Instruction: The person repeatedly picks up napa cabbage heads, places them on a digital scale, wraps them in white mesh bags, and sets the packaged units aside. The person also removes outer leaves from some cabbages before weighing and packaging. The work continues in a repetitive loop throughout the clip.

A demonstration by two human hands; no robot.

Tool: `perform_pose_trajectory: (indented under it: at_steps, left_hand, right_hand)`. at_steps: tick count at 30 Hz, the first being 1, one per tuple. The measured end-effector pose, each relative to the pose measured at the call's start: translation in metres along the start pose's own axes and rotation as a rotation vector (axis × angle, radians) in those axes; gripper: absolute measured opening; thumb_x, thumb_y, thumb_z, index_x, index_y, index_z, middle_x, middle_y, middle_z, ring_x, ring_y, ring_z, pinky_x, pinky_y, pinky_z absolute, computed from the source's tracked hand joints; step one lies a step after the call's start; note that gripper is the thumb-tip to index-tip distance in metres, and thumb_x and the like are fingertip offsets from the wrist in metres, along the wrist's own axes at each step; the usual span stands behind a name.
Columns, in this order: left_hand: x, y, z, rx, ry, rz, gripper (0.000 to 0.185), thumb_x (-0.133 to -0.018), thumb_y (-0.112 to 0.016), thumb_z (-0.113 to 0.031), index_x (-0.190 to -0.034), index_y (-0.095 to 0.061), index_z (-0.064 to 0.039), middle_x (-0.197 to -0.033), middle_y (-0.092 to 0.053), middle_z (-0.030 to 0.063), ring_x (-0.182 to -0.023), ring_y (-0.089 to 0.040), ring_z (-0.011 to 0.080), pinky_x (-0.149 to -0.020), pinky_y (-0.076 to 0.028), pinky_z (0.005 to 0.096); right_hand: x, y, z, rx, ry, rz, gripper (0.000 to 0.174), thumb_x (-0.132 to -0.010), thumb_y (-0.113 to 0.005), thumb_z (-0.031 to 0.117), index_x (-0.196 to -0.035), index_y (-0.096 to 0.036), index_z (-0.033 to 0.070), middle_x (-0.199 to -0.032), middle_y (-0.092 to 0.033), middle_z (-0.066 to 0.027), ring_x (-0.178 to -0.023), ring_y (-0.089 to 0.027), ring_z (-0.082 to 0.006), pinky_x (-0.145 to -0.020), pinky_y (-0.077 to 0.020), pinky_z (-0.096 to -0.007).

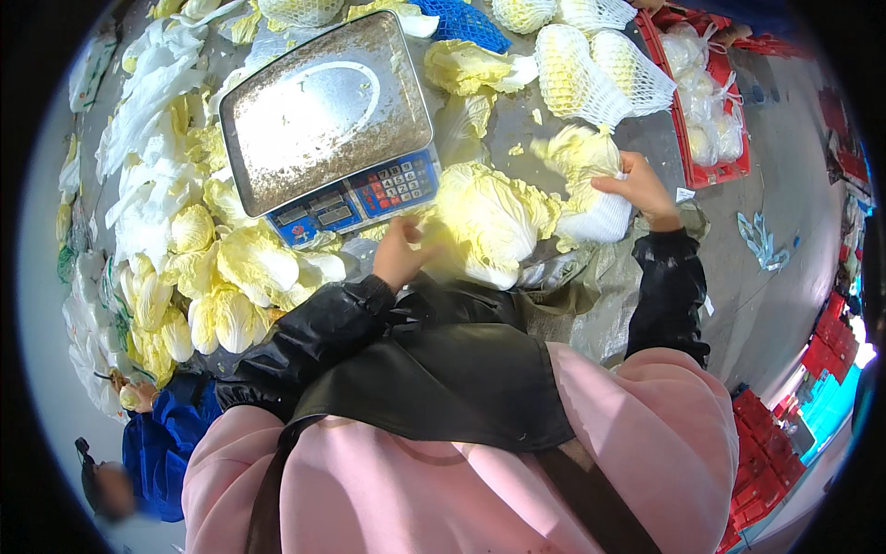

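A large napa cabbage (488, 225) with pale yellow leaves lies on the table just in front of my body. My left hand (401, 255) is at its left side, fingers apart and blurred; whether they touch the leaves is unclear. To the right, my right hand (642, 188) grips a bunched white foam net sleeve (597, 220). Crumpled yellow cabbage leaves (585, 158) stick up beside its thumb, and how they join the sleeve is hidden. Left of the cabbage stands a digital scale with a soiled metal pan (325, 118) and blue keypad (394, 185).
Cabbages in white foam nets (578, 73) lie at the far right. A red crate (716, 170) of bagged produce stands beyond them. Loose cabbages (232, 315) and white plastic bags (149, 104) crowd the left. A person in blue (169, 443) is at lower left.
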State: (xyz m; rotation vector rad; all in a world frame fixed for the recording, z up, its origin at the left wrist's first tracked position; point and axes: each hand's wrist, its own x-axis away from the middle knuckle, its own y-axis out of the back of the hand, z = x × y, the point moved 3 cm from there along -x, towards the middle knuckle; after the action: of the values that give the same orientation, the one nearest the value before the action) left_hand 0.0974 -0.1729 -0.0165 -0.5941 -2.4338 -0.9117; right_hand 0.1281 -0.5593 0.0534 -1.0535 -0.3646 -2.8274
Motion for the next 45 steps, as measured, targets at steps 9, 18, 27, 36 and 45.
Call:
perform_pose_trajectory:
  at_steps: [9,18,27,36,45]
  left_hand:
    - [0.005,-0.037,-0.012,0.494,0.457,0.133,0.076,-0.074,-0.074,-0.014,-0.136,-0.030,-0.007,-0.114,-0.055,0.0135,-0.097,-0.057,0.0226,-0.077,-0.049,0.0381]
    - [-0.035,-0.083,-0.059,0.648,0.335,0.302,0.071,-0.081,-0.060,-0.005,-0.142,-0.023,-0.006,-0.111,-0.059,0.0142,-0.086,-0.063,0.0195,-0.065,-0.053,0.0309]
    - [-0.130,-0.080,-0.158,0.419,-0.005,0.401,0.068,-0.079,-0.061,-0.004,-0.140,-0.032,-0.009,-0.122,-0.051,0.0155,-0.091,-0.057,0.0191,-0.073,-0.049,0.0300]
    - [-0.036,0.096,-0.101,0.932,0.030,0.087,0.022,-0.093,-0.050,-0.007,-0.115,-0.052,-0.004,-0.116,-0.058,0.0076,-0.111,-0.055,0.0178,-0.089,-0.048,0.0327]
    - [0.081,0.128,0.000,1.046,0.086,-0.125,0.020,-0.092,-0.056,-0.013,-0.111,-0.055,-0.007,-0.105,-0.061,0.0055,-0.101,-0.059,0.0155,-0.083,-0.050,0.0314]
  right_hand:
    - [-0.029,-0.124,-0.061,0.765,0.216,0.069,0.114,-0.060,-0.076,0.058,-0.147,-0.017,0.014,-0.148,-0.017,-0.0261,-0.135,-0.022,-0.0434,-0.108,-0.0236,-0.0527]
    - [-0.025,-0.098,-0.071,-0.347,0.060,0.283,0.083,-0.063,-0.082,0.015,-0.133,-0.041,-0.001,-0.125,-0.054,-0.0116,-0.114,-0.051,-0.0183,-0.099,-0.0392,-0.0309]
    - [-0.048,0.004,-0.062,-0.069,0.251,-0.196,0.082,-0.069,-0.079,0.015,-0.135,-0.034,-0.002,-0.128,-0.051,-0.0164,-0.115,-0.051,-0.0219,-0.095,-0.0428,-0.0334]
    - [-0.051,-0.091,0.055,0.747,0.778,-0.573,0.082,-0.070,-0.073,0.017,-0.140,-0.031,0.007,-0.141,-0.032,-0.0233,-0.132,-0.028,-0.0406,-0.108,-0.0257,-0.0471]
    - [-0.220,-0.120,0.036,0.696,0.607,-0.506,0.029,-0.083,-0.049,0.013,-0.107,-0.063,0.005,-0.095,-0.064,-0.0196,-0.089,-0.061,-0.0317,-0.078,-0.0465,-0.0420]
